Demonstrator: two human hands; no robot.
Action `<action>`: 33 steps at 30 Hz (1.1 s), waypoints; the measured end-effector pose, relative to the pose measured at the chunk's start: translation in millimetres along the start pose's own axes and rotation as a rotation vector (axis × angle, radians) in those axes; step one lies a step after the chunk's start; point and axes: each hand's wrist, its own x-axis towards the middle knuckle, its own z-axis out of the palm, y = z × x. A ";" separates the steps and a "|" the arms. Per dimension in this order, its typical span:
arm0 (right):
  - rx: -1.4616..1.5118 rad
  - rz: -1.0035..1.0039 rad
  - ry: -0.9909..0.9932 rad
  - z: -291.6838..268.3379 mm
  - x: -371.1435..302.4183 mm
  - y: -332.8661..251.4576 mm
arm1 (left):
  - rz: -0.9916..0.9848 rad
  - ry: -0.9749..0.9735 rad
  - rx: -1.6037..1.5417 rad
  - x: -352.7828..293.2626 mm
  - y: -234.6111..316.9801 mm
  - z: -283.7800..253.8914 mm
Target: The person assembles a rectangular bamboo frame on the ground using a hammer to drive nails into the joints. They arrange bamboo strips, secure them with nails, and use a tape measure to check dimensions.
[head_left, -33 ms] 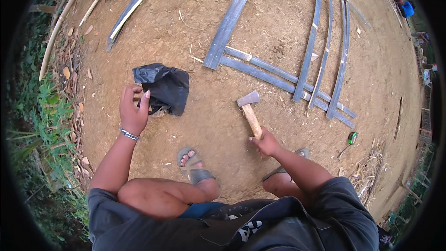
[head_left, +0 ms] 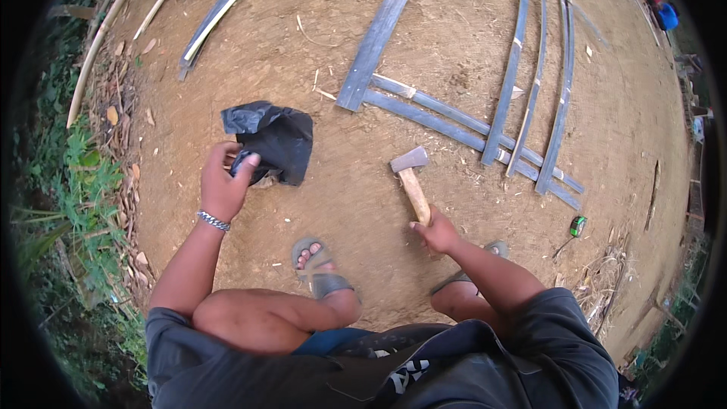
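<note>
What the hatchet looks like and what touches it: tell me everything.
The hatchet has a grey, metal-looking head flaring rightward on a pale, wooden-looking handle. The right hand holds the handle's near end, the head pointing forward and slightly left. Whether it touches the ground is unclear.

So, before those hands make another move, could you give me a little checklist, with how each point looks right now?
1. Axe held: ok, the right hand is wrapped round the lower handle.
2. Bag gripped: cannot tell; the left hand is at its near left edge, but the grip is unclear.
3. Axe head away from the feet: ok, it points away from both sandals.
4. Toes covered: not ok, the left sandal leaves them bare.
5. Tape measure apart from the hands: ok, it lies off to the right.
6. Bag's contents known: cannot tell, its inside is hidden.
</note>
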 end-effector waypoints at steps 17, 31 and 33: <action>-0.054 0.005 0.018 -2.7 -3.2 -3.3 | 0.239 -0.553 0.622 66.2 -4.4 28.2; -0.100 -0.031 0.036 9.2 0.1 -4.2 | 0.394 -0.555 0.681 83.2 -172.5 72.7; -0.095 -0.007 0.045 2.8 -3.7 2.0 | 0.221 -0.626 0.791 76.9 -134.3 67.9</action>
